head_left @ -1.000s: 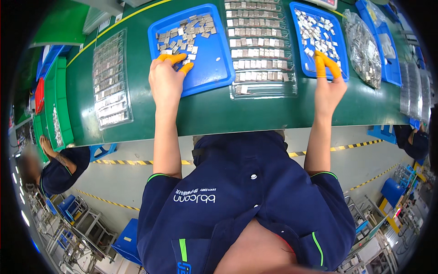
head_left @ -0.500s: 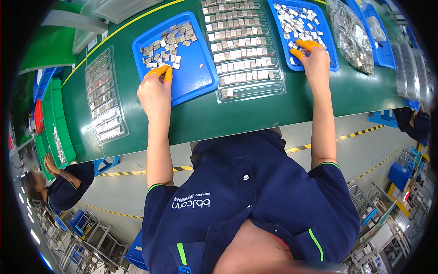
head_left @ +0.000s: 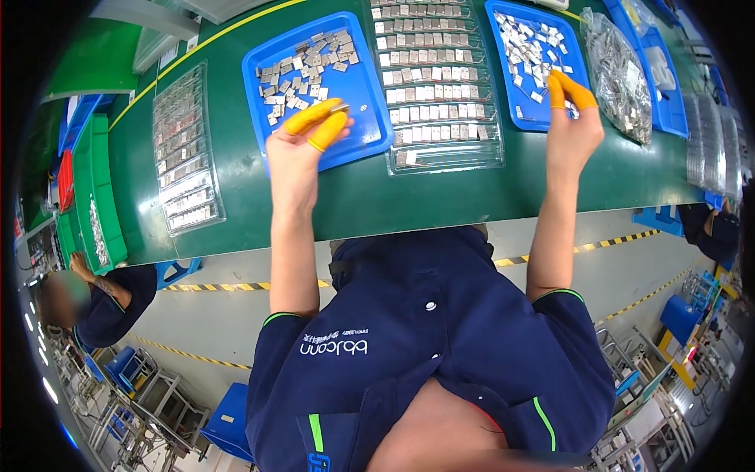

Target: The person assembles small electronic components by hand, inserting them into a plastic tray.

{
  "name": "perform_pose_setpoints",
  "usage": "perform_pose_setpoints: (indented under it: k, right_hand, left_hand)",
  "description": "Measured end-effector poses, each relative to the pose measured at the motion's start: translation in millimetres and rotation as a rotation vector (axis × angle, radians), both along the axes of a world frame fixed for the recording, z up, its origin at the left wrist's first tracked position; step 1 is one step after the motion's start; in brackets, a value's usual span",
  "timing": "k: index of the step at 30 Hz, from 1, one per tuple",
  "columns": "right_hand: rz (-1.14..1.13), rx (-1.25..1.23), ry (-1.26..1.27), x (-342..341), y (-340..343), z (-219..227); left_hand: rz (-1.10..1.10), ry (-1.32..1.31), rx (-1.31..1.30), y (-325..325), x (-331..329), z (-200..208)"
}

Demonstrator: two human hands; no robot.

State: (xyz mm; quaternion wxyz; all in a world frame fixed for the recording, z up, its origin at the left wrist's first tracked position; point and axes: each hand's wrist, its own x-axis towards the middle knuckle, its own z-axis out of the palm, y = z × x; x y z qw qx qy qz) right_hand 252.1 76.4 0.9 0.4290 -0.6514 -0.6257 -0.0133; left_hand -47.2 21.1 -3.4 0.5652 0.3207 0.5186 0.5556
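Yellow finger cots cover the thumb and forefinger of my left hand (head_left: 303, 145), which pinches a small silver metal piece (head_left: 340, 108) above the lower part of a blue tray (head_left: 366, 130). Loose pieces like it, small metal rectangles (head_left: 303, 71), lie scattered in that tray. My right hand (head_left: 576, 134), also with yellow cots, is over another blue tray (head_left: 535, 118) holding small white connectors (head_left: 535, 47). Its fingertips come together; whatever is between them is too small to make out. Between the trays lies a clear plastic blister tray (head_left: 444, 160) filled with rows of pieces.
Left on the green table (head_left: 259, 212) lies another filled blister tray (head_left: 185, 149). A bag of parts (head_left: 621, 79) and stacked clear trays (head_left: 712, 149) are at the right. Green bins (head_left: 110, 204) stand at the left edge, near a seated co-worker (head_left: 118, 303).
My left hand has lifted from the pieces in the left tray and moved right, with a small metal piece now showing in its fingertips. My right hand has shifted slightly right, fingers turned upward.
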Motion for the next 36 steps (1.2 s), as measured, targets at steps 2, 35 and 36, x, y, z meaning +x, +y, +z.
perform_pose_setpoints:
  k: [2, 35, 36]
  right_hand:
    - [0.218, -0.114, 0.548, -25, -13, 5]
    - [0.601, -0.8, 0.881, -61, -44, 25]
    - [0.6, -0.801, 0.882, -62, -44, 24]
  left_hand:
    - [-0.008, -0.076, 0.035, -4, 14, -2]
    - [-0.307, 0.258, -0.043, -25, 55, 11]
    - [-0.325, 0.316, -0.033, -25, 53, 10]
